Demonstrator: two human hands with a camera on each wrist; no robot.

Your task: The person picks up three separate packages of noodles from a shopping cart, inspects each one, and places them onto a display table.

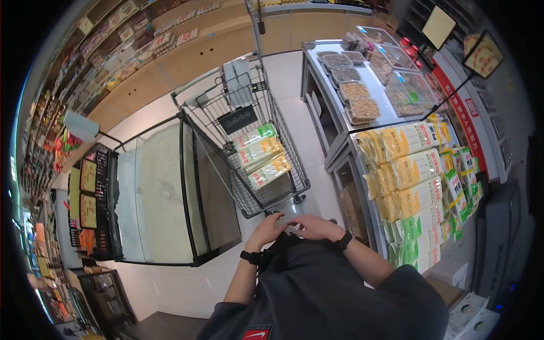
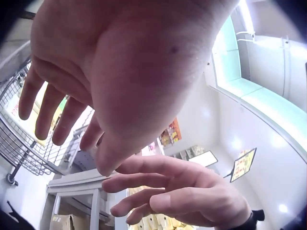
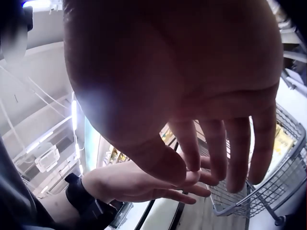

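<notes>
Largest in the head view, a glass-walled display case [image 1: 158, 192] is standing at the left, its transparent sides letting shoppers look in; what it is holding cannot be told. To the right, a shelving unit [image 1: 345, 170] is presenting stacked noodle packets [image 1: 413, 192] in yellow and green wrappers, laid flat with their printed faces turned outward so labels are showing; the printing on them is too small to read. Behind these, lidded trays of dry goods [image 1: 357, 90] are sitting along the counter top. A red banner [image 1: 462, 102] is running along the unit's far edge with white characters that cannot be made out, and two yellow price cards [image 1: 481, 54] are standing on thin stalks above it.

In the aisle between case and shelves, a wire shopping cart [image 1: 249, 141] is waiting just ahead of the person, its basket already carrying three noodle packets in the cart [image 1: 262, 156], lying side by side against the near end.

Both hands are gathered at the person's chest, just short of the cart. The left hand [image 1: 266, 226] and right hand [image 1: 314, 225] are meeting with fingertips overlapping; the wrist views are showing fingers extended and relaxed, gripping nothing. A red-and-white logo [image 1: 258, 333] is showing on the dark garment, unreadable.
</notes>
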